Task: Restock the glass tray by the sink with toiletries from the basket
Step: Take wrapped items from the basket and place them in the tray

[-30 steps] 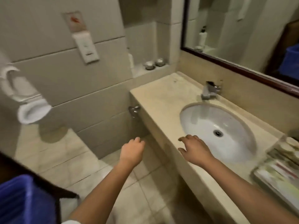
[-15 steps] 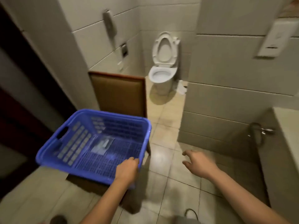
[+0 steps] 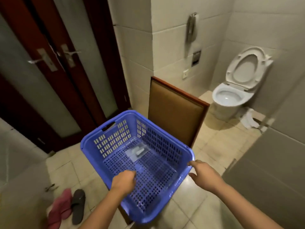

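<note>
Swung from sink to the basket (image 3: 113,140) now. Left hand (image 3: 123,180) dipped inside, curled, can't tell if holding anything; right hand (image 3: 204,175) spread open by the rim. Pickup starting imo.

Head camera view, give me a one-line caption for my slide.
Left hand reaches into the blue basket on a brown chair, near a clear packet; right hand touches the basket's rim.
</note>
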The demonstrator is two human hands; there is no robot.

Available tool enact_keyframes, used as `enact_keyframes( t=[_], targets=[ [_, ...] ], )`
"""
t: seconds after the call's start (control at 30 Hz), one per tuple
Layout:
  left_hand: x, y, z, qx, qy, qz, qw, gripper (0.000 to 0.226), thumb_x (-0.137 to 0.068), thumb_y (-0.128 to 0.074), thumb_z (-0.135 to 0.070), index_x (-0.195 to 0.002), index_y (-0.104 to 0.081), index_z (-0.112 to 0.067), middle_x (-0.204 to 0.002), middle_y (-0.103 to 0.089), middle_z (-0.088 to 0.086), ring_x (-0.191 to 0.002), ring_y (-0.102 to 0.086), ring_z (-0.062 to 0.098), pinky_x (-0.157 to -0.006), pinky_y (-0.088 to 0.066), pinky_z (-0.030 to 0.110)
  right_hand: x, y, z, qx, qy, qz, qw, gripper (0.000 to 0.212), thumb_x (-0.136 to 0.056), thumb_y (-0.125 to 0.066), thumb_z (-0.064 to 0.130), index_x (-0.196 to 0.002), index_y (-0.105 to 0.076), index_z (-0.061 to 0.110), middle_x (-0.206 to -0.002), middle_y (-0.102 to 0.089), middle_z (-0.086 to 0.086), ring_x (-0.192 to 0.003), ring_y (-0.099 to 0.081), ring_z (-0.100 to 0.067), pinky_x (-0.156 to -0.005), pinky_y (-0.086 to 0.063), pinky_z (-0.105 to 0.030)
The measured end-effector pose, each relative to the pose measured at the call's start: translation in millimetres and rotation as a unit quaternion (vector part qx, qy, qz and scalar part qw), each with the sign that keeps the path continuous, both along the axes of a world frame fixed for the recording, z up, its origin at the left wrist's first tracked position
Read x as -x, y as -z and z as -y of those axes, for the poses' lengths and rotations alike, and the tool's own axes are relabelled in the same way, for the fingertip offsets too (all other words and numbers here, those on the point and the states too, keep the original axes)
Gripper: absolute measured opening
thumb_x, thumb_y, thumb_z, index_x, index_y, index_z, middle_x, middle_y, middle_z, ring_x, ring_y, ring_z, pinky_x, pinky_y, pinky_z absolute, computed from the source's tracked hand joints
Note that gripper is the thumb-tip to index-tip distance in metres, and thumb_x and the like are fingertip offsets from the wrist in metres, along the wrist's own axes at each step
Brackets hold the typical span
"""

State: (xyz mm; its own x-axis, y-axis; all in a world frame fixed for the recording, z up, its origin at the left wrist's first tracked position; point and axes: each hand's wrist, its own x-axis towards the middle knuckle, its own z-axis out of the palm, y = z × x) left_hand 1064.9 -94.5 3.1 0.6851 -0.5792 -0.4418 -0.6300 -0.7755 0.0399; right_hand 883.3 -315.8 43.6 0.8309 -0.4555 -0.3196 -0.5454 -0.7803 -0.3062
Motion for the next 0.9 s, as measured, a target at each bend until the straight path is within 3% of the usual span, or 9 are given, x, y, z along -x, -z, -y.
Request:
enact_keyframes(
  t=[0.1, 0.27, 0.4, 0.57, 0.77, 0.9],
  targets=[
    [-24, -12, 30, 0.040, -0.015, 0.030, 0.999, 0.024, -0.098, -0.035, -0.017, -0.110, -0.055, -0.016, -0.089, -0.052, 0.005, -0.071, -0.045, 0.023, -0.062, -0.036, 0.035, -36, -13, 44, 0.019, -0.029, 0.011, 0.999, 0.040, -0.092, -0.051, 0.027, -0.132, -0.047, 0.021, -0.127, -0.054, -0.005, -0.117, -0.053, -0.023, -0.094, -0.044, -0.031],
    [-58, -27, 53, 0.070, -0.047, 0.054, 0.995, 0.021, -0.100, -0.037, -0.021, -0.111, -0.055, -0.019, -0.104, -0.060, 0.005, -0.080, -0.052, 0.025, -0.063, -0.045, 0.038, -89, -32, 80, 0.018, -0.070, 0.031, 0.997, 0.041, -0.093, -0.052, 0.029, -0.133, -0.046, 0.022, -0.124, -0.053, -0.003, -0.113, -0.054, -0.022, -0.093, -0.045, -0.033],
    [-83, -23, 53, 0.070, -0.073, 0.056, 0.993, 0.012, -0.100, -0.037, -0.022, -0.098, -0.048, -0.023, -0.096, -0.053, 0.004, -0.074, -0.044, 0.023, -0.061, -0.042, 0.035, -125, -37, 93, 0.003, -0.084, 0.044, 0.995, 0.041, -0.092, -0.054, 0.030, -0.132, -0.047, 0.022, -0.124, -0.054, -0.002, -0.111, -0.056, -0.020, -0.094, -0.047, -0.032],
    [-112, -10, 49, 0.075, -0.113, 0.049, 0.990, 0.021, -0.099, -0.040, -0.027, -0.110, -0.056, -0.020, -0.106, -0.062, 0.002, -0.086, -0.060, 0.022, -0.070, -0.053, 0.037, -164, -26, 104, -0.012, -0.091, 0.019, 0.996, 0.041, -0.093, -0.054, 0.030, -0.132, -0.047, 0.022, -0.123, -0.055, -0.003, -0.110, -0.056, -0.019, -0.093, -0.046, -0.032],
    [-148, 14, 51, 0.045, -0.116, 0.016, 0.992, 0.024, -0.099, -0.037, -0.019, -0.113, -0.055, -0.018, -0.109, -0.061, 0.006, -0.075, -0.052, 0.021, -0.064, -0.049, 0.035, -202, -8, 98, -0.035, -0.096, -0.024, 0.995, 0.043, -0.095, -0.052, 0.029, -0.136, -0.041, 0.022, -0.121, -0.054, -0.003, -0.101, -0.059, -0.021, -0.088, -0.049, -0.035],
    [-176, 31, 51, 0.050, -0.121, -0.012, 0.991, 0.025, -0.099, -0.038, -0.021, -0.118, -0.055, -0.019, -0.111, -0.060, 0.005, -0.085, -0.058, 0.023, -0.072, -0.052, 0.037, -233, 10, 92, -0.047, -0.106, -0.060, 0.991, 0.044, -0.097, -0.049, 0.028, -0.139, -0.037, 0.021, -0.120, -0.053, -0.003, -0.096, -0.060, -0.025, -0.084, -0.049, -0.040]
  ],
)
